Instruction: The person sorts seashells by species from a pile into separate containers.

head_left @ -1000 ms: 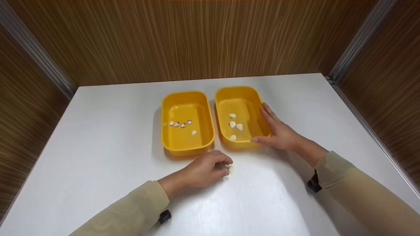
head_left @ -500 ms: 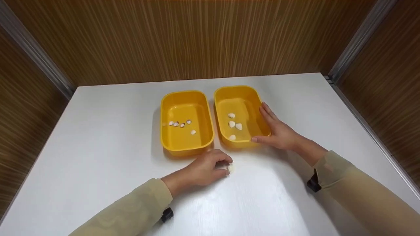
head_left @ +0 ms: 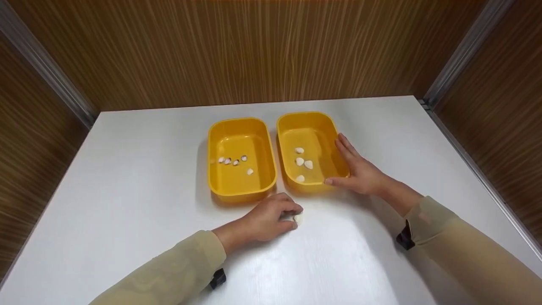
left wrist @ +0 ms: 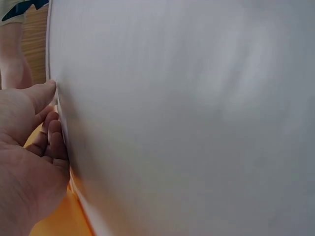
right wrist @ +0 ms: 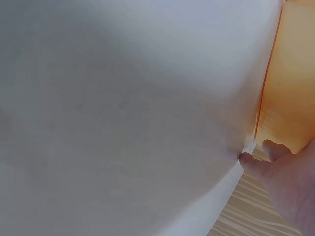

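Note:
My left hand (head_left: 271,218) is low over the table in front of two yellow boxes. Its thumb and fingertips pinch a small white shell (head_left: 298,219), half hidden by the fingers. My right hand (head_left: 360,171) rests against the near right corner of the right yellow box (head_left: 315,184), thumb at the front rim and straight fingers along the side. Several white shells (head_left: 308,164) lie in that box. Beside it, the left yellow box (head_left: 242,196) holds several small shells (head_left: 236,162), some with purplish marks. In the left wrist view, the curled fingers (left wrist: 55,142) lie near the tabletop.
The white table (head_left: 139,169) is bounded by a wood-grain panel (head_left: 262,51) at the back, with more panels at both sides. A narrow gap separates the two boxes. Black wrist straps (head_left: 405,237) show beneath the sleeves.
My left hand has shifted slightly right, its fingers still at the shell. My right hand and both boxes stay in place.

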`<state>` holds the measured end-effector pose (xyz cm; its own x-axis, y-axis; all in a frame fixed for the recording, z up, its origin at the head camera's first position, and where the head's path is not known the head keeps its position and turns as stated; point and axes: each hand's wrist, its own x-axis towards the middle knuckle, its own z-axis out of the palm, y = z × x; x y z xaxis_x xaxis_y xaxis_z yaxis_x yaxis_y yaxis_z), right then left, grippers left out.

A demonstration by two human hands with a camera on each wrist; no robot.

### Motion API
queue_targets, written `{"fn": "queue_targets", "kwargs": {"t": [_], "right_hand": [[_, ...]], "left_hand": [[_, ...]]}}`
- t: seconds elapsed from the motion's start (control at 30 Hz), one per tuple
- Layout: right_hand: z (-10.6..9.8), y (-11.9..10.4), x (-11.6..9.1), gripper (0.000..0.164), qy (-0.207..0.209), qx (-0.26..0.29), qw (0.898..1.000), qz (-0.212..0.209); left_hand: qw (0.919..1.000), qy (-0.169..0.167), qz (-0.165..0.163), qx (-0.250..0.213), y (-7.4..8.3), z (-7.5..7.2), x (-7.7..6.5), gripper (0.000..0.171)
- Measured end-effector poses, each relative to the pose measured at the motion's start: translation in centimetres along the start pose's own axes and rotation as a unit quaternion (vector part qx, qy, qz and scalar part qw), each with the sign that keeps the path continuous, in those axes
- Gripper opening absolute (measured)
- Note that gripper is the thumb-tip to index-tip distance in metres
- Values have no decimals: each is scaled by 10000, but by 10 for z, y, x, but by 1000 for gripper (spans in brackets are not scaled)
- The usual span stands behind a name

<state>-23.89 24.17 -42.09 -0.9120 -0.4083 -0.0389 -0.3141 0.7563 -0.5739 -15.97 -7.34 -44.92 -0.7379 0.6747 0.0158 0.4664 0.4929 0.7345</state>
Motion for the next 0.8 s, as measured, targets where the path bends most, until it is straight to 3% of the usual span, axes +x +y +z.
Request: {"fn": "queue_targets", "kwargs": {"t": [0.37, 0.8], "right_hand": [[1, 3, 0, 123, -19, 14, 10000, -48], [1, 1, 0, 122, -19, -71, 10000, 56]], "left_hand": [[9997, -29, 144, 205, -1, 0, 2, 26], [10000, -11, 56, -48, -2, 1, 4, 18]]}}
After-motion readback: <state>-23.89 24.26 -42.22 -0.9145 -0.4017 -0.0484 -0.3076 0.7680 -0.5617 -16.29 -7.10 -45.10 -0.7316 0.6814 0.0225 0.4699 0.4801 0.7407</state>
